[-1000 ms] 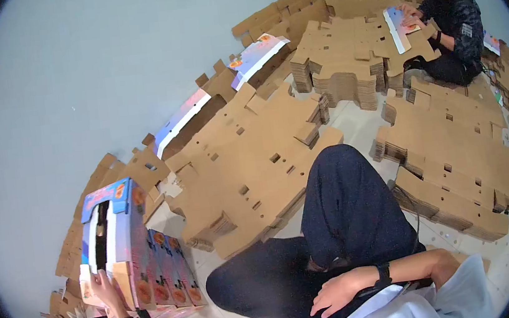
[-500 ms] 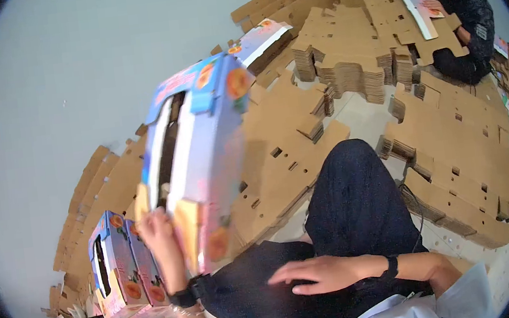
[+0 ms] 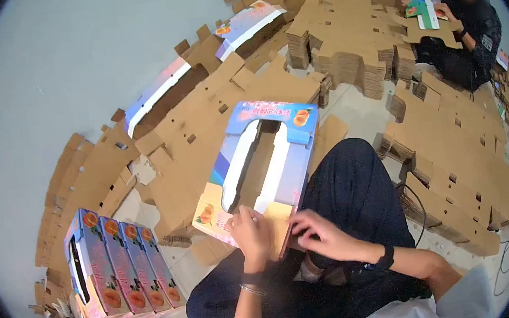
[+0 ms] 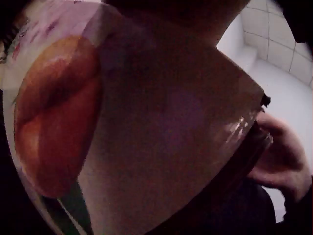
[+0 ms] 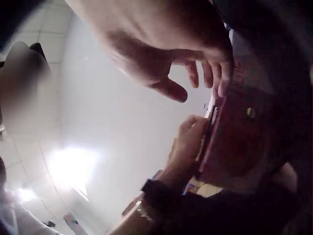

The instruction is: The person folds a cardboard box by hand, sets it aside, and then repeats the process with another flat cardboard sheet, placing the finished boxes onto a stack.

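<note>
A peach-printed cardboard fruit box (image 3: 302,135), blue and pink with a long slot in its top face, is tilted above the lap. My left hand (image 3: 252,233) grips its near edge by the end of the slot. In the left wrist view a printed peach (image 4: 58,117) on the box fills the left side. My right hand (image 3: 323,236) is at the near right corner, fingers loosely bent; in the right wrist view its fingertips (image 5: 222,88) are right at the box's edge, thumb apart.
Several similar boxes (image 3: 116,269) stand in a row on the left. Stacks of flat brown cardboard (image 3: 449,162) cover much of the floor ahead and right. Another person (image 3: 472,27) sits at the far right with a printed sheet (image 3: 422,8). A black cable (image 3: 422,209) lies beside the knee.
My left hand has lifted the box from the row at left and brought it over to the lap. My right hand has risen from the leg to the box's corner.
</note>
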`<state>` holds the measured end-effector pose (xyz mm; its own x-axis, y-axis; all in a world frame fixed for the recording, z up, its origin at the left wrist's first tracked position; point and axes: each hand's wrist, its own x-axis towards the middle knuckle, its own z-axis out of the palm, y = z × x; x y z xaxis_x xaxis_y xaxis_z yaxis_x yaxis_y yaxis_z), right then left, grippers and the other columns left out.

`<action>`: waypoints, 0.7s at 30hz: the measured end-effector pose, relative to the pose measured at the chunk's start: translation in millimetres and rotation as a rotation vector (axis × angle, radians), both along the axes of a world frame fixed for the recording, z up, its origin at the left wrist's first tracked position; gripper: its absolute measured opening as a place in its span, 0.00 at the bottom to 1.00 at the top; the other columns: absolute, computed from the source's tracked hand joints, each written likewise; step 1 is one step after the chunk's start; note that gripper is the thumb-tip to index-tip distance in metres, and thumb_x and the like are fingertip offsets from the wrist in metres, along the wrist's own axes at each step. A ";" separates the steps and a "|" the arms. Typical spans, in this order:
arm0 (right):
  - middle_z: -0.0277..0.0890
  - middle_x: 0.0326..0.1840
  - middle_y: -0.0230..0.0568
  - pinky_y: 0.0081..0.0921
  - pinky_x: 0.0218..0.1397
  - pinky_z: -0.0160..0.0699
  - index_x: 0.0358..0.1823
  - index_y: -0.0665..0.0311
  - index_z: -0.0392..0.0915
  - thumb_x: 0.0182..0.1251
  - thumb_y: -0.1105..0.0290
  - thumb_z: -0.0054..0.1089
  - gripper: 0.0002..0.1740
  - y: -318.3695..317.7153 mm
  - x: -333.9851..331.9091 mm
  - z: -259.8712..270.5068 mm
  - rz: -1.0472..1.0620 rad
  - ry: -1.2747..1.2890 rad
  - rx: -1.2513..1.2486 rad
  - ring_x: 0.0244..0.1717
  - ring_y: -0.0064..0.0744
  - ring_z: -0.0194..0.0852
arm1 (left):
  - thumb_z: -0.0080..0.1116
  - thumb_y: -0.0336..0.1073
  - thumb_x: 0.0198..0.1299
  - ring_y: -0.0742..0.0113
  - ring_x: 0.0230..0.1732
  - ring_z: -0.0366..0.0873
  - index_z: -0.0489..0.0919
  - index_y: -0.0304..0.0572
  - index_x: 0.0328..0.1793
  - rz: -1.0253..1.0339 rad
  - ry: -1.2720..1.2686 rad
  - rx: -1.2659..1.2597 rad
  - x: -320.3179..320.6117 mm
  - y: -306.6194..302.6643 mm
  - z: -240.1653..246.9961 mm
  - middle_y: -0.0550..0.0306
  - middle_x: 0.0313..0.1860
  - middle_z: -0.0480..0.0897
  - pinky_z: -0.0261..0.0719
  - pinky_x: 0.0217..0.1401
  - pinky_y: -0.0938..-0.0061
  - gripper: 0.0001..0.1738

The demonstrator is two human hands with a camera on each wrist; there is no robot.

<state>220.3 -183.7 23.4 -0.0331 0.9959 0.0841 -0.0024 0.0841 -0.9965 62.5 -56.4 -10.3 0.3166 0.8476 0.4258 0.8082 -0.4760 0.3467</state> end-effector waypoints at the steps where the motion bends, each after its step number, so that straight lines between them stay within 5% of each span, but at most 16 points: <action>1: 0.60 0.60 0.43 0.26 0.53 0.73 0.63 0.63 0.62 0.61 0.82 0.53 0.27 8.8 4.6 -10.8 -0.056 -0.103 0.050 0.55 0.31 0.69 | 0.55 0.30 0.55 0.49 0.32 0.74 0.70 0.39 0.32 0.011 -0.004 -0.020 -2.7 -2.1 0.1 0.48 0.25 0.75 0.66 0.46 0.58 0.06; 4: 0.62 0.55 0.43 0.29 0.52 0.73 0.63 0.59 0.64 0.65 0.76 0.54 0.24 27.1 6.1 -10.3 -0.276 -0.410 0.113 0.51 0.32 0.72 | 0.55 0.30 0.54 0.52 0.39 0.72 0.71 0.40 0.39 -0.073 -0.113 -0.120 -3.8 -3.8 12.2 0.50 0.31 0.75 0.61 0.54 0.59 0.07; 9: 0.68 0.43 0.41 0.31 0.43 0.75 0.51 0.63 0.73 0.68 0.67 0.51 0.14 48.6 -0.2 -2.9 -0.232 -0.617 -0.001 0.39 0.36 0.76 | 0.54 0.29 0.53 0.53 0.39 0.72 0.72 0.40 0.40 -0.118 -0.100 -0.087 -2.4 -5.5 6.8 0.50 0.31 0.75 0.61 0.57 0.57 0.09; 15: 0.66 0.34 0.39 0.25 0.38 0.70 0.38 0.69 0.75 0.68 0.64 0.54 0.13 65.3 8.8 -18.3 -0.190 -0.488 -0.140 0.34 0.29 0.72 | 0.53 0.29 0.52 0.53 0.39 0.71 0.72 0.39 0.38 -0.135 -0.095 -0.022 -0.7 -4.7 2.1 0.50 0.29 0.74 0.62 0.57 0.57 0.07; 18: 0.64 0.31 0.29 0.17 0.37 0.61 0.29 0.72 0.73 0.71 0.65 0.51 0.16 63.3 18.6 -26.5 -0.114 0.039 -0.170 0.33 0.20 0.64 | 0.51 0.29 0.54 0.53 0.37 0.72 0.71 0.39 0.36 -0.121 -0.114 -0.032 3.7 -2.4 6.6 0.50 0.27 0.74 0.62 0.57 0.57 0.04; 21: 0.69 0.32 0.34 0.22 0.38 0.66 0.30 0.70 0.73 0.69 0.64 0.53 0.15 65.4 39.2 -24.8 0.028 -0.108 -0.188 0.34 0.27 0.69 | 0.51 0.28 0.54 0.52 0.35 0.72 0.71 0.40 0.35 -0.105 -0.150 -0.062 4.6 1.2 9.7 0.51 0.26 0.74 0.62 0.56 0.56 0.03</action>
<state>259.6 -118.3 -1.4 -0.0593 0.9923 -0.1090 0.1058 -0.1023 -0.9891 67.1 -55.2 -0.5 0.3418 0.8394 0.4225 0.6922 -0.5290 0.4909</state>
